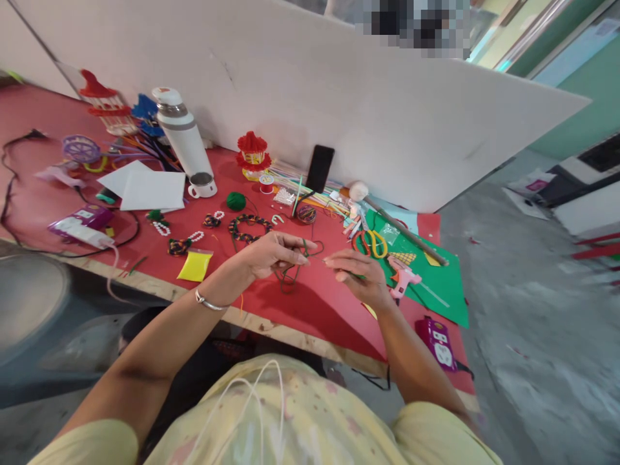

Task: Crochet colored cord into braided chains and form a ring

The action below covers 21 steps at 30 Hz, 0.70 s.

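My left hand [278, 254] is over the red table top, its thumb and fingers closed on dark green yarn [289, 279]. The yarn loops around the fingertips and hangs below them. A short way to the right is my right hand [359, 276], thumb and fingers pressed together; anything between them is too small to make out. A dark multicoloured braided yarn ring [249, 227] lies behind my left hand. Beyond the ring sits a green ball of yarn [236, 201]. Scissors [372, 244] with orange and yellow handles rest behind my right hand.
A white flask [186, 139], its cup [202, 185] and paper sheets [152, 187] stand or lie at the left. A phone [320, 168] leans near a white board [368, 103]. Right of my hand are a pink glue gun [403, 276], stick [407, 232] and purple box [438, 343].
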Motion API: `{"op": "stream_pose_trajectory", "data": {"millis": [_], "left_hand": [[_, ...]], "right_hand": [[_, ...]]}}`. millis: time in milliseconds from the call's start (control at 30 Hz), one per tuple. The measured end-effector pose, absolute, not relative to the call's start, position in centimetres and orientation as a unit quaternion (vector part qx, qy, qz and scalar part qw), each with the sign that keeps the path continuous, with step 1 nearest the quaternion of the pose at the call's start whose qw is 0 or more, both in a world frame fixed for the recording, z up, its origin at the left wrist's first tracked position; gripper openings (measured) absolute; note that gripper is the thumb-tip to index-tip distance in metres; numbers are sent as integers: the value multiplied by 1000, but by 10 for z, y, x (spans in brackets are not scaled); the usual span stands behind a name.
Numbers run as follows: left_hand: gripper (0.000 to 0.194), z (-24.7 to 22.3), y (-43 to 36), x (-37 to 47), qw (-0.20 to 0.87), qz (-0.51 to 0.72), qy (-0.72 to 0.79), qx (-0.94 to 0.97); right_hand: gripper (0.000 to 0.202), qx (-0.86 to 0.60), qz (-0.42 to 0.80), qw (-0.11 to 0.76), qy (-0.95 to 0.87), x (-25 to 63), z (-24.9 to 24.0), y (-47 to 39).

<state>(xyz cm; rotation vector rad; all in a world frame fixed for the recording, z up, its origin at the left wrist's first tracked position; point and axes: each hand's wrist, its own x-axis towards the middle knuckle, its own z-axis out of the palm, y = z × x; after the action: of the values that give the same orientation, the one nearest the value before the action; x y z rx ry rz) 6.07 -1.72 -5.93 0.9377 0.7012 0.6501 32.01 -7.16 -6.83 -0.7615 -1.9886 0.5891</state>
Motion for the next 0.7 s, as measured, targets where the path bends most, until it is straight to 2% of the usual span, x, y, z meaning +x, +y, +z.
{"op": "stream_pose_trajectory", "data": {"millis": [167, 300, 367, 433, 500, 600, 700], "left_hand": [[39, -58, -19, 66, 785, 276, 326, 449], [53, -65, -28, 89, 725, 383, 321, 473], [54, -72, -33, 103, 628, 466, 360, 510], [50, -79, -38, 114, 525, 511, 411, 543], [47, -82, -42, 121, 487, 538, 426, 540], [52, -77, -44, 123, 589, 550, 389, 448], [59, -68, -43, 114, 728, 492, 341, 334]], "right_hand": [[22, -303, 378, 493, -723, 322, -80, -72], [31, -331, 509, 605, -515, 296, -105, -73], [28, -384, 476, 645, -458, 280, -113, -76], [25, -445, 385, 659, -468, 267, -115, -80], [24, -483, 273, 648, -522, 259, -114, -86], [24, -476, 139, 637, -590, 254, -112, -91], [28, -425, 101, 645, -627, 259, -113, -91]]}}
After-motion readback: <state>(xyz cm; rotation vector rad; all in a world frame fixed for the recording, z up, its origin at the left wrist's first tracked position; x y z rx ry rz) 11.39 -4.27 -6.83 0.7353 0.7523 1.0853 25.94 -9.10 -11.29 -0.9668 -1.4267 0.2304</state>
